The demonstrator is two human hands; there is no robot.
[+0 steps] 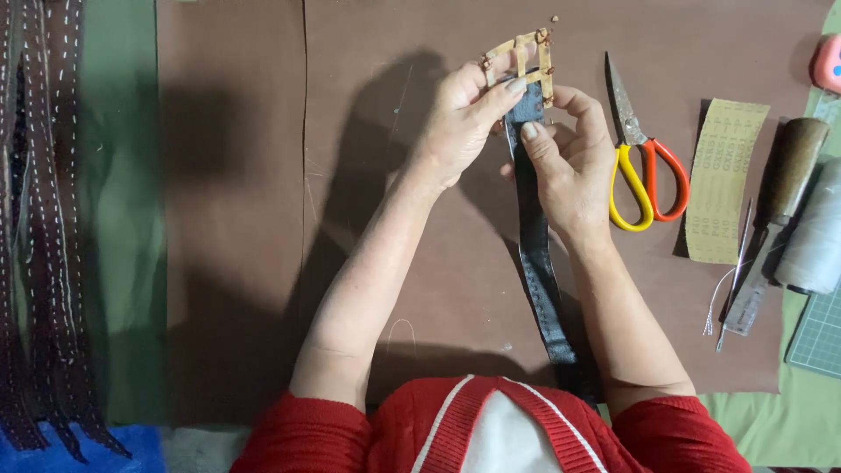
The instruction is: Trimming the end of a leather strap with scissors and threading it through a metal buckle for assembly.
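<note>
A dark leather strap (pixel 536 263) runs from my lap up to a pale wooden frame buckle (pixel 524 54) held above the brown work mat (pixel 394 219). My left hand (pixel 460 118) pinches the buckle and the strap's top end, thumb pressed on the leather. My right hand (pixel 569 162) grips the strap just below the buckle, thumb on its face. Both hands are raised over the mat, close together.
Scissors (pixel 644 166) with yellow and orange handles lie right of my hands. Further right are a strip of sandpaper (pixel 723 180), a wooden-handled tool (pixel 788 171), a spool of pale thread (pixel 815 232) and a green cutting mat (pixel 819 337). Several stitched dark straps (pixel 39 219) lie at far left.
</note>
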